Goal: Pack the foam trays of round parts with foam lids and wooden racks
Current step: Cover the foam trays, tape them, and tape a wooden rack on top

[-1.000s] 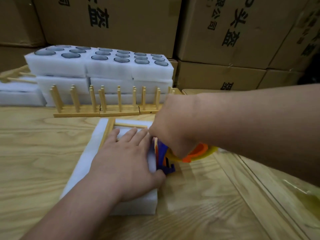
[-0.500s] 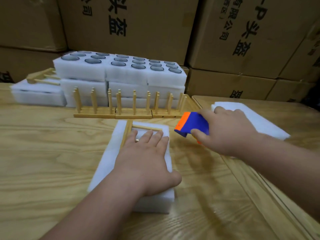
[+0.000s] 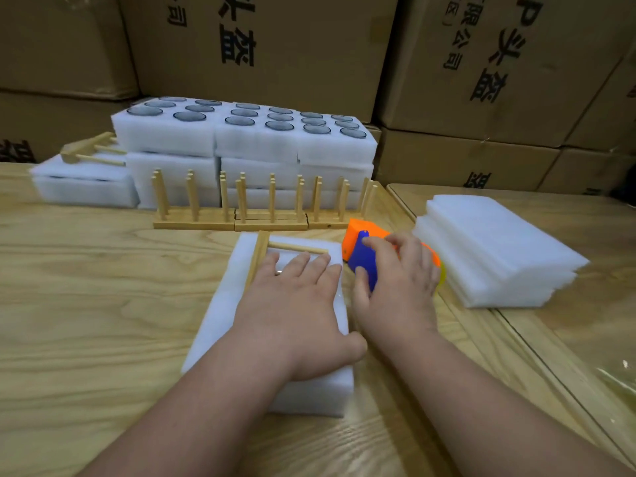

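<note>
The foam pack (image 3: 275, 321), lying at the near middle of the table (image 3: 86, 304) with a rack (image 3: 261, 251) laid on its lid, is being pressed flat under the straight fingers of the left hand (image 3: 296, 304). Just beside its right edge, a tape gun (image 3: 364, 256) is being gripped by the curled right hand (image 3: 395, 287). The foam is likely being dented easily, being light and soft, so it is probably best being taken by its long sides, as are the trays (image 3: 241, 139) of possibly fragile parts stacked beyond.

Two hands are out: left hand (image 3: 296, 304), right hand (image 3: 399, 287). Beyond them, three upright wooden racks (image 3: 247, 204) stand in a row. Behind those, three top foam trays (image 3: 241, 136) show round parts. One foam lid stack (image 3: 492, 249) lies right of the right hand, which holds one tape dispenser (image 3: 364, 253).
</note>
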